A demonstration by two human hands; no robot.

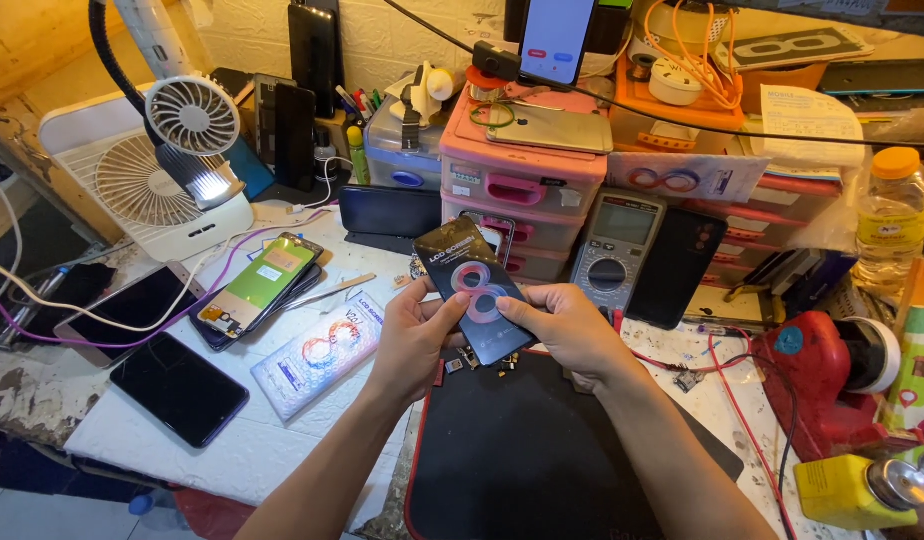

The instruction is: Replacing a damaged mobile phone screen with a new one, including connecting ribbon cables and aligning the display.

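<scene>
both hands point(502, 335) gripping dark screen package point(474, 290) — tilted

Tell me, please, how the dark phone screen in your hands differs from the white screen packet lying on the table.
The dark phone screen is black and held tilted by both hands; the white packet is pale and lies flat, untouched. The screen looks bare, the packet wrapped. Both carry a looped, figure-eight-like design.

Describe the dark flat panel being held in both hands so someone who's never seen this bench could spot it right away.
Start at the black work mat at the bench's front edge. Just above its far edge, the left hand and right hand together hold a dark phone-sized panel. Unlike the plain black phones lying to the left, it is tilted up and bears a pink looped figure.
</scene>
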